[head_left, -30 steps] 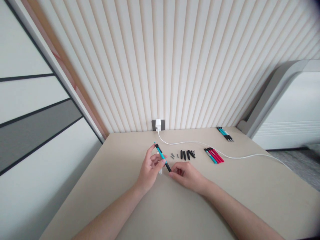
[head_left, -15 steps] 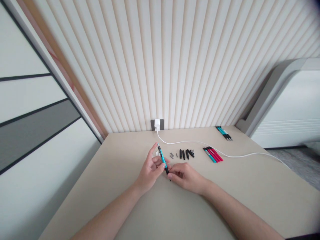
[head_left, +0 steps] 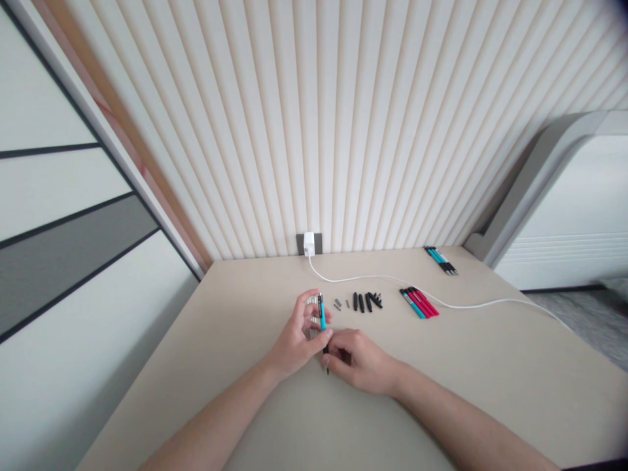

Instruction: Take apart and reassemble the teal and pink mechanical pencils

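A blue and black pen (head_left: 322, 317) stands nearly upright over the table, its tip pointing toward me. My left hand (head_left: 305, 335) holds its blue barrel between thumb and fingers. At the lower, black end, my right hand (head_left: 354, 356) pinches the pen near its tip. Just beyond my hands lie small grey pieces (head_left: 337, 304) and several short black grip-like parts (head_left: 362, 303). Behind the left fingers are small clear or silvery pieces, partly hidden.
Blue and red pen barrels (head_left: 419, 303) lie in a row on the right. Several assembled blue pens (head_left: 441, 260) rest at the back right. A white cable (head_left: 377, 277) runs from a plugged-in charger (head_left: 309, 244) across the beige table (head_left: 245, 294).
The pen has turned more upright and come slightly lower and nearer to me. My left index finger has bent in toward its top. My right hand has moved a little nearer to me.
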Action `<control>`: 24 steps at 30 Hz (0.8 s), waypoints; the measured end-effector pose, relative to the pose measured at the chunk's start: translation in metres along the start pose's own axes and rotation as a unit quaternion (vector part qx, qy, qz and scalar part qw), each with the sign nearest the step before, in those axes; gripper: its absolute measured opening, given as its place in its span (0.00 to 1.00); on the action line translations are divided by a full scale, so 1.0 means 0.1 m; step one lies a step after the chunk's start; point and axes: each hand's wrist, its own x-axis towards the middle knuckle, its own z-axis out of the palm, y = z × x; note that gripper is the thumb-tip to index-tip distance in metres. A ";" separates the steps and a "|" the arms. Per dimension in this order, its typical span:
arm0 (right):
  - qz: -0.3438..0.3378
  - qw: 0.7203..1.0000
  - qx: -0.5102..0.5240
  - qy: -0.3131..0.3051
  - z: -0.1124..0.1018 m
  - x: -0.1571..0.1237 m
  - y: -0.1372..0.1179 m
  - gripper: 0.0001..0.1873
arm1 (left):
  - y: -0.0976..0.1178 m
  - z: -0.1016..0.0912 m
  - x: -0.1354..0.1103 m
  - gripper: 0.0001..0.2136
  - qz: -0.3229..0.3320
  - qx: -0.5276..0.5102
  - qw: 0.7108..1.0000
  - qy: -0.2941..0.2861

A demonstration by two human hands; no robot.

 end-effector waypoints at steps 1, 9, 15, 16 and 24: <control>-0.006 1.000 -0.007 -0.002 0.00 0.00 0.00 0.10 | 0.00 0.00 0.01 0.29 0.007 0.000 1.000 -0.001; -0.030 0.999 -0.020 0.000 0.00 0.00 0.00 0.08 | 0.00 0.04 0.01 0.25 0.016 -0.007 1.000 0.009; 0.001 1.000 -0.009 0.006 -0.01 0.00 0.01 0.10 | -0.03 0.02 0.02 0.30 0.000 -0.012 1.000 0.016; -0.005 1.000 -0.012 0.006 0.00 0.01 0.01 0.10 | -0.02 0.02 0.02 0.29 -0.002 -0.016 1.000 0.016; -0.029 0.999 -0.024 0.006 0.02 0.00 0.02 0.08 | -0.03 0.05 0.00 0.28 0.000 -0.008 1.000 0.016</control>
